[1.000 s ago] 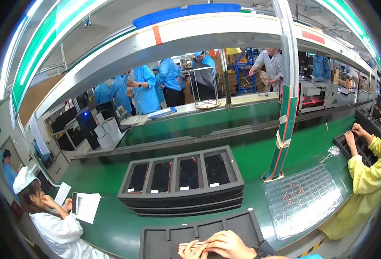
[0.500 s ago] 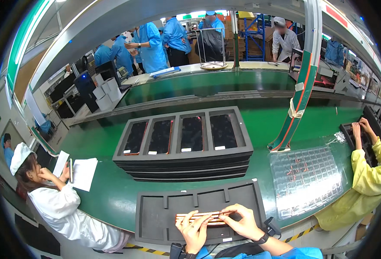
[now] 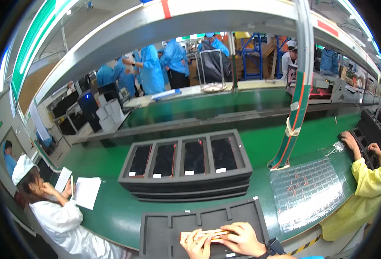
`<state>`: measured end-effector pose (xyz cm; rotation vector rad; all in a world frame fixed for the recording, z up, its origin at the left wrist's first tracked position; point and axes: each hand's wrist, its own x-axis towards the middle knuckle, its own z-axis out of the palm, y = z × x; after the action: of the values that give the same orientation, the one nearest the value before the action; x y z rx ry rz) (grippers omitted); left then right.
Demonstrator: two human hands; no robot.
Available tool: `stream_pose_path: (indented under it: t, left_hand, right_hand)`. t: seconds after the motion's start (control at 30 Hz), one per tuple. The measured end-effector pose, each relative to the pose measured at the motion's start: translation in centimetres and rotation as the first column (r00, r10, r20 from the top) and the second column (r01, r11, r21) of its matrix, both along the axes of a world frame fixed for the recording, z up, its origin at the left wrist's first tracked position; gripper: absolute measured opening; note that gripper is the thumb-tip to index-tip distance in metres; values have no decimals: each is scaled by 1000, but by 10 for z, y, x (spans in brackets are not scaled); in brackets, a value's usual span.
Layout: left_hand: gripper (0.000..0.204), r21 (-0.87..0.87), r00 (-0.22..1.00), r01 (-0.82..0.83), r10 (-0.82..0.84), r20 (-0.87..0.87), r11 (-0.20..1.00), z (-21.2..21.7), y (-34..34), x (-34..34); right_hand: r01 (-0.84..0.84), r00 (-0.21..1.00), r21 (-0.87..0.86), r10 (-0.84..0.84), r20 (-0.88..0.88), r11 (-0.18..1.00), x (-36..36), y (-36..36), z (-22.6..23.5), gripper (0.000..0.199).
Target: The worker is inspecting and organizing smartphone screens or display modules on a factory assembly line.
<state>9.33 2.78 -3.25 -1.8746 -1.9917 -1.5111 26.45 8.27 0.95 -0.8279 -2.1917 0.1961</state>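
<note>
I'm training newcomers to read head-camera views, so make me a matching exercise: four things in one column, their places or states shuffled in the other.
1. Slim flat pieces
2. Stack of foam trays
3. Clear plastic tray
4. White paper

A. Near the person in the white cap
B. Held by the left hand and right hand
C. Bearing four dark panels
D. Beside the person in yellow

Pairs: 1-B; 2-C; 3-D; 4-A

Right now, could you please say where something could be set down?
Bare green tabletop lies between the white paper and stacked dark foam trays. Crowded: right, by the clear plastic compartmented sheet; front, by a dark foam tray beneath the left hand and right hand.
</note>
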Motion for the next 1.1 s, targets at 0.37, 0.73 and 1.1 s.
stream_pose_path:
  t: [0.37,0.73,1.1]
  left_hand:
    - [15,15,988,60,-57,-142,998,-10,1,-6]
    - [15,12,993,47,-46,-107,999,9,-1,0]
    - [12,15,993,46,-44,-109,999,10,1,0]
  right_hand:
    - [-79,976,-142,47,-214,987,-12,-5,8,24]
    - [-24,918,-211,-62,-391,977,-3,-17,19,15]
    - [-56,933,-127,7,-360,990,-4,-16,7,18]
